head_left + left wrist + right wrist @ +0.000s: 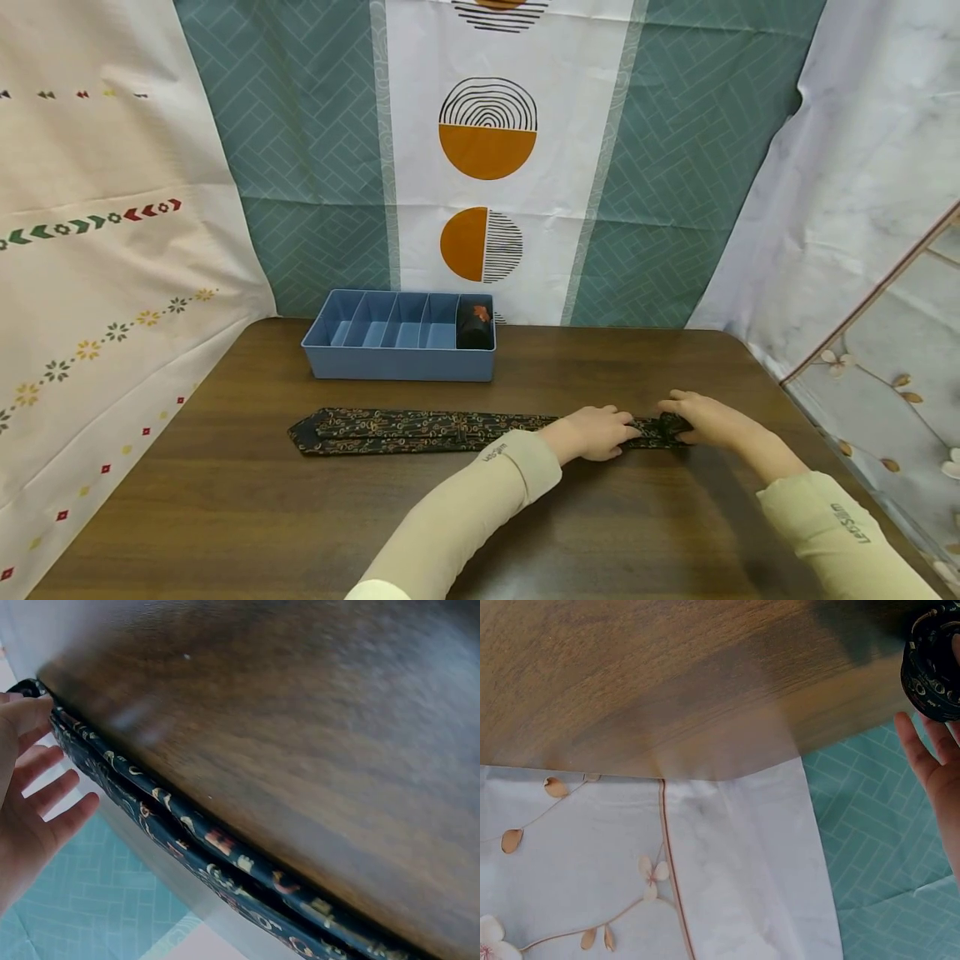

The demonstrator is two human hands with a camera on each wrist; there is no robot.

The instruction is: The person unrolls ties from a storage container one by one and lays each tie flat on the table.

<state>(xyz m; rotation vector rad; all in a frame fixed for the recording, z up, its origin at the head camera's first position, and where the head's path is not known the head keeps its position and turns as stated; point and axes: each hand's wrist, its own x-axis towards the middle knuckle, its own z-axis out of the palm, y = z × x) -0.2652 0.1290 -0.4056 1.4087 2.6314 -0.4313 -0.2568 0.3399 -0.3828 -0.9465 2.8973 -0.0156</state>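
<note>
A dark patterned necktie point(420, 432) lies lengthwise across the brown table, its broad pointed end at the left. At its right end the tie is coiled into a small roll point(930, 686). My right hand point(708, 419) holds this roll, with the thumb at its hollow and the fingers around its far side. Just left of the roll, my left hand point(597, 432) rests on the flat part of the tie. In the left wrist view its thumb touches the tie, while the other fingers spread loosely beside the folded layers.
Behind the tie stands a blue divided box point(401, 364) with several compartments. Its rightmost compartment holds a dark rolled item point(475, 327) with an orange-red motif. The wooden table point(247, 517) ends at patterned cloths hanging at the back and on both sides.
</note>
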